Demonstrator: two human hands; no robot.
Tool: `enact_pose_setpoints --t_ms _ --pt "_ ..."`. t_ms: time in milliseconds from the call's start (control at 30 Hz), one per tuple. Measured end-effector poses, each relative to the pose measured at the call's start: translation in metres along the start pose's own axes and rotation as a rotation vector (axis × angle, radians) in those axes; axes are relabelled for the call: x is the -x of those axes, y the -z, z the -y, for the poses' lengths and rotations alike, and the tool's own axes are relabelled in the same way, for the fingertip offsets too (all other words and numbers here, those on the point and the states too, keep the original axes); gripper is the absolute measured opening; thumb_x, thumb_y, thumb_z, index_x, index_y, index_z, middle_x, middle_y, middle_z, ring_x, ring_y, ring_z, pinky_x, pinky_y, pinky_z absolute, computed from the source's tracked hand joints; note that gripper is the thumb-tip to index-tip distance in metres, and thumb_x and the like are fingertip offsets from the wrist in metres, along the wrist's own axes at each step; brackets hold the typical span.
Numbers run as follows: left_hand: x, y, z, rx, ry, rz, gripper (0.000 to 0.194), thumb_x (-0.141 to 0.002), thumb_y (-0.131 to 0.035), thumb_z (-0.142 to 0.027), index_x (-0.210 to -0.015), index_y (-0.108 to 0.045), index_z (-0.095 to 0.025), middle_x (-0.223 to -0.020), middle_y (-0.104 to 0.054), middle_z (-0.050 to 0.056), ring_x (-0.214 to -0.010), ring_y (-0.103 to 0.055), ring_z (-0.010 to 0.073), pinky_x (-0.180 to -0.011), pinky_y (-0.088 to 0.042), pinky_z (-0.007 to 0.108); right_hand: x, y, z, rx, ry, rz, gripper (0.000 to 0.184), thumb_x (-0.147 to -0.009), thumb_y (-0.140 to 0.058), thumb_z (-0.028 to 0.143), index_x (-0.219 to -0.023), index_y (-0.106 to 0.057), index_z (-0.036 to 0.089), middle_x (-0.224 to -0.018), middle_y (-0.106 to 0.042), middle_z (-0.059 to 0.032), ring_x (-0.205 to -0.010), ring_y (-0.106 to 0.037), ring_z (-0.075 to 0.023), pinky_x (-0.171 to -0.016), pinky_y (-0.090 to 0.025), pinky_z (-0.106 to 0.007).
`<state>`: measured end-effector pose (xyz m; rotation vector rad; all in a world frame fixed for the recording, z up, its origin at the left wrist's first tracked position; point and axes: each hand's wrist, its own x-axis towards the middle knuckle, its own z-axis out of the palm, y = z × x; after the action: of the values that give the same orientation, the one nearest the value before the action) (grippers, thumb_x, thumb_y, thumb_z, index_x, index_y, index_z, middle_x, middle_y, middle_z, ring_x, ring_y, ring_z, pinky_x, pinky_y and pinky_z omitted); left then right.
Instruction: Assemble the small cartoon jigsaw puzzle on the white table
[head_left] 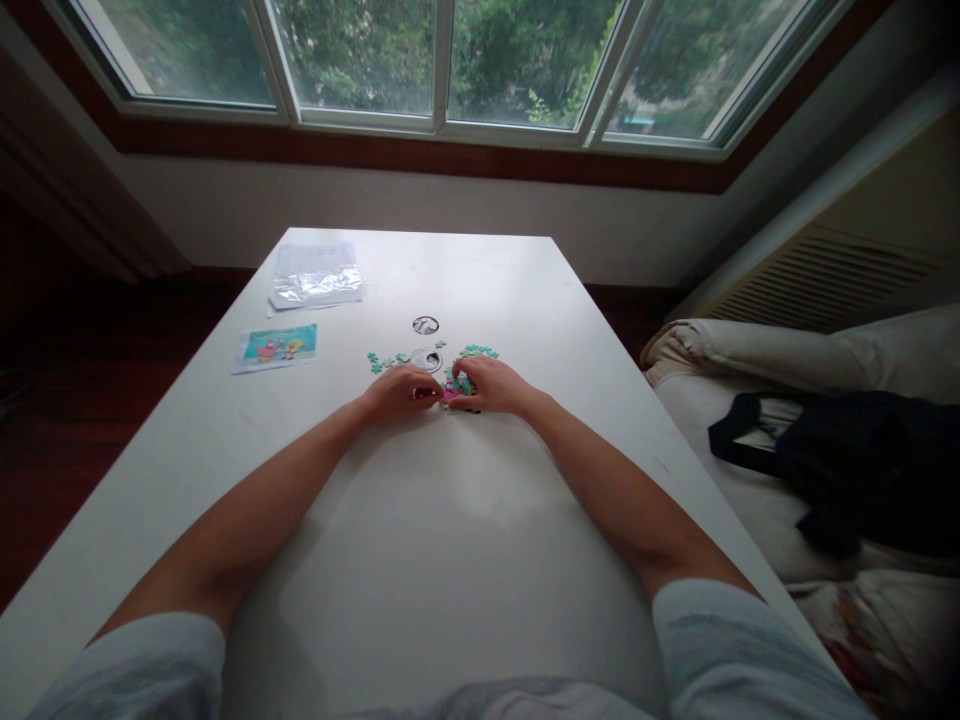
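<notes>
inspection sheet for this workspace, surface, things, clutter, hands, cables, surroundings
Surface: white table, glossy.
Things: puzzle pieces, mostly green, loose around the hands; pink pieces between the hands.
Clutter: picture card and clear bag at left; two round items beyond the hands.
Hands: left hand and right hand close together, fingers at the pink pieces; exact grip too small to tell.
Cables: nothing seen.
Surroundings: window ahead; dark clothing on a pale seat at right.
</notes>
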<state>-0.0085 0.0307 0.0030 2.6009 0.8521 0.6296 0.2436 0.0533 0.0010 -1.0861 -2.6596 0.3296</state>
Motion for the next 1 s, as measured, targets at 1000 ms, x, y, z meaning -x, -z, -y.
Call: enact_pose_setpoints --t_ms 1000 --pt "0.016 0.064 -0.078 -0.400 0.435 0.765 0.017 -0.072 -0.072 -0.037 -0.080 -0.078 -0.023 -0.079 -0.074 0.006 -0.074 -0.064 0.0214 -0.064 -0.041 0.029 0.000 0.002 0.000 -0.021 -0.006 0.027 0.044 -0.088 -0.070 0.058 -0.111 -0.063 0.021 -0.101 -0.067 -0.0085 -0.092 -0.057 -0.0237 -0.079 -0.037 -0.031"
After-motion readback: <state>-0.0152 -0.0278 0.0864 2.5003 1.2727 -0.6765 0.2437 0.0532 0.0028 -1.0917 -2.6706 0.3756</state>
